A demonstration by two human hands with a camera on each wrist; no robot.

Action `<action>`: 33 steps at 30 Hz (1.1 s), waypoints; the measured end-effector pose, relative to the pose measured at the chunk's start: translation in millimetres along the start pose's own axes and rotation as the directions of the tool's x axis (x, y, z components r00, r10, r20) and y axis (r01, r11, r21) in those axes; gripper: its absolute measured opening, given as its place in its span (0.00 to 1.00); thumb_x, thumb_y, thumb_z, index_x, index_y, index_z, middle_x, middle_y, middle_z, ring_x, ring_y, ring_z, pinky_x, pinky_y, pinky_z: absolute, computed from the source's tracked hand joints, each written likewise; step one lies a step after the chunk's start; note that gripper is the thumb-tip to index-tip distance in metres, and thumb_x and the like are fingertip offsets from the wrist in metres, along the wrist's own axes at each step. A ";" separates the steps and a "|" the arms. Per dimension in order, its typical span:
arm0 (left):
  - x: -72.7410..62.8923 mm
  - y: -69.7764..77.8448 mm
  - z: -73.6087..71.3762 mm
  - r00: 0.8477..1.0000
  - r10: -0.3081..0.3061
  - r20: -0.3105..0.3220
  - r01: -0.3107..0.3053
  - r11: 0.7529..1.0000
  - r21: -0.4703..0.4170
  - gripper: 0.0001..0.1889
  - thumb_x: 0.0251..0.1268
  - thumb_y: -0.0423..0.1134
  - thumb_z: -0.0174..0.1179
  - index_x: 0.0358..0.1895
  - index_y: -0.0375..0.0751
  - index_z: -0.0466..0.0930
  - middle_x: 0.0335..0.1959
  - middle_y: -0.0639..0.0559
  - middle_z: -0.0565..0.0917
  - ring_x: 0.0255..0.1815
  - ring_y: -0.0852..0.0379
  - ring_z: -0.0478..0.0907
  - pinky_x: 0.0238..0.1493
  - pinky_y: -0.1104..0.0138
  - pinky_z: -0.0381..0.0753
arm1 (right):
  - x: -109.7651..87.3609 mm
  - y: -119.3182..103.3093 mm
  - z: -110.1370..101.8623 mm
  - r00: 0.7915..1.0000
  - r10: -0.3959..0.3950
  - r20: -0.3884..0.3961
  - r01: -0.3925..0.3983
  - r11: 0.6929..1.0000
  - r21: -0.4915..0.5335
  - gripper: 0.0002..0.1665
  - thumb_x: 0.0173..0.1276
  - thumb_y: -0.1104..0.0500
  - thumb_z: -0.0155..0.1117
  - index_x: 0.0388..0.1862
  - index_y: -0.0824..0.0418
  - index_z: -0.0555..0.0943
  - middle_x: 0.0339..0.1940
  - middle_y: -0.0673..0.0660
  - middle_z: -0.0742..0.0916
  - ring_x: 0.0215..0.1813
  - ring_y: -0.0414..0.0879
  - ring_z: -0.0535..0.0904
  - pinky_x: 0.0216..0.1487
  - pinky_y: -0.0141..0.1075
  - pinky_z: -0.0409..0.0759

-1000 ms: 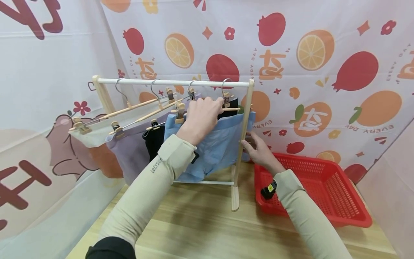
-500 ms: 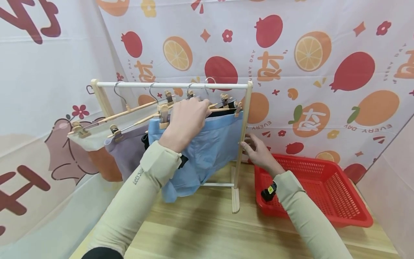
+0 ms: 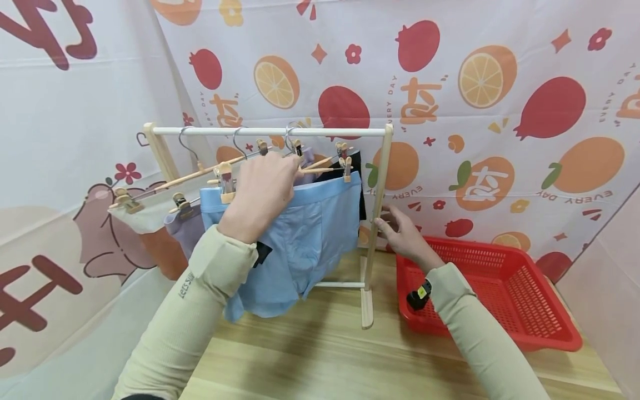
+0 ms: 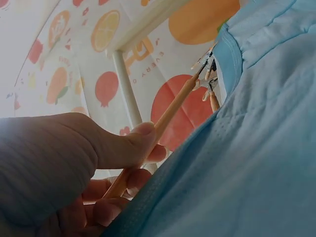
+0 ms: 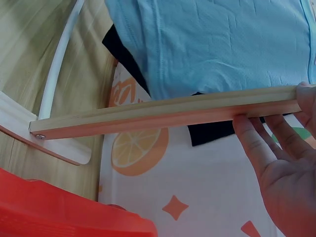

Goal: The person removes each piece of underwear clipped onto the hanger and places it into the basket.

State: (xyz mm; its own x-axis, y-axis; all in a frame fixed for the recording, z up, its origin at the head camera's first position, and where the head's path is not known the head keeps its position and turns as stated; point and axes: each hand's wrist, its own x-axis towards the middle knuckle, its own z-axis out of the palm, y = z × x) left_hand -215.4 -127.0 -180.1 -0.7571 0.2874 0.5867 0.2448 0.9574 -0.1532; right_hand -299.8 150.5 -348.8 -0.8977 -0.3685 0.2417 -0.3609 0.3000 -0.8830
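My left hand (image 3: pixel 262 191) grips the wooden bar of a clip hanger (image 4: pixel 176 102), thumb on one side and fingers curled round the other. Clipped by its waistband to that hanger is a pair of light blue boxer shorts (image 3: pixel 305 233), whose lower part hangs in front of the rack. The hanger's hook is at the white rail (image 3: pixel 330 132) of a small clothes rack. My right hand (image 3: pixel 407 239) holds the rack's right wooden post (image 5: pixel 168 113) between thumb and fingertips.
Behind the shorts hang a black garment (image 3: pixel 356 166), a purple one (image 3: pixel 186 229) and a cream one (image 3: pixel 142 219), all on clip hangers. A red plastic basket (image 3: pixel 567 339) stands right of the rack on the wooden table (image 3: pixel 300 361). Fruit-print cloth (image 3: pixel 450 33) covers the back.
My left hand has slid the blue shorts on their hanger leftward along the rail, toward the other hangers. My right hand has stayed on the post.
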 end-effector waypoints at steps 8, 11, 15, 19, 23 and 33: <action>0.5 1.3 -4.1 0.998 0.004 -0.057 -0.003 1.000 0.006 0.10 0.74 0.41 0.61 0.33 0.39 0.82 0.21 0.41 0.79 0.22 0.41 0.78 0.17 0.57 0.71 | 1.7 2.0 3.6 1.000 -0.010 0.008 0.010 1.000 0.025 0.29 0.82 0.54 0.52 0.76 0.64 0.63 0.66 0.71 0.79 0.66 0.65 0.79 0.66 0.56 0.78; -4.2 2.2 -7.5 0.998 0.009 -0.056 -0.008 1.000 0.016 0.11 0.73 0.42 0.61 0.33 0.40 0.82 0.21 0.42 0.79 0.21 0.43 0.78 0.16 0.59 0.69 | 2.6 2.3 5.5 1.000 -0.011 0.011 0.011 1.000 0.026 0.28 0.82 0.54 0.52 0.75 0.63 0.63 0.65 0.70 0.79 0.66 0.64 0.79 0.65 0.55 0.79; -16.0 1.2 -14.2 0.999 0.013 -0.041 -0.013 1.000 -0.001 0.11 0.73 0.43 0.62 0.32 0.42 0.82 0.23 0.43 0.81 0.23 0.43 0.77 0.19 0.57 0.71 | 3.0 1.6 6.5 1.000 -0.008 0.012 0.008 1.000 0.024 0.28 0.82 0.54 0.52 0.74 0.62 0.64 0.65 0.70 0.80 0.65 0.64 0.80 0.65 0.55 0.79; -30.5 -1.2 -21.6 1.000 0.017 -0.014 -0.018 0.998 -0.052 0.12 0.74 0.44 0.61 0.31 0.43 0.81 0.23 0.45 0.79 0.22 0.45 0.75 0.19 0.57 0.71 | 3.0 1.4 5.9 1.000 -0.015 0.014 0.014 0.999 0.032 0.30 0.82 0.53 0.51 0.76 0.64 0.62 0.66 0.72 0.78 0.66 0.64 0.79 0.66 0.57 0.77; -45.8 -3.3 -27.1 0.998 0.054 -0.035 -0.058 0.992 -0.112 0.10 0.73 0.43 0.62 0.32 0.46 0.84 0.23 0.48 0.80 0.23 0.46 0.76 0.20 0.57 0.72 | 2.4 1.5 4.4 1.000 -0.010 0.007 0.010 1.000 0.022 0.30 0.82 0.53 0.52 0.76 0.62 0.62 0.66 0.71 0.79 0.66 0.63 0.79 0.66 0.58 0.77; -67.7 2.0 -31.0 0.979 0.196 -0.058 -0.204 0.943 -0.262 0.04 0.69 0.43 0.67 0.37 0.50 0.88 0.27 0.55 0.84 0.29 0.56 0.81 0.27 0.59 0.79 | -2.4 1.1 -2.0 1.000 0.017 -0.017 -0.018 0.999 -0.032 0.31 0.80 0.60 0.54 0.78 0.59 0.61 0.73 0.67 0.75 0.72 0.65 0.74 0.69 0.59 0.76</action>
State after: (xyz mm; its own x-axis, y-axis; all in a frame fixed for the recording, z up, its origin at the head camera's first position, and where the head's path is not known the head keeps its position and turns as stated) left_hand -144.9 -145.4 -195.5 -0.6583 0.4672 0.5903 0.5442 0.8371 -0.0557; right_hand -298.5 153.5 -349.6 -0.9080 -0.3481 0.2330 -0.3525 0.3345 -0.8740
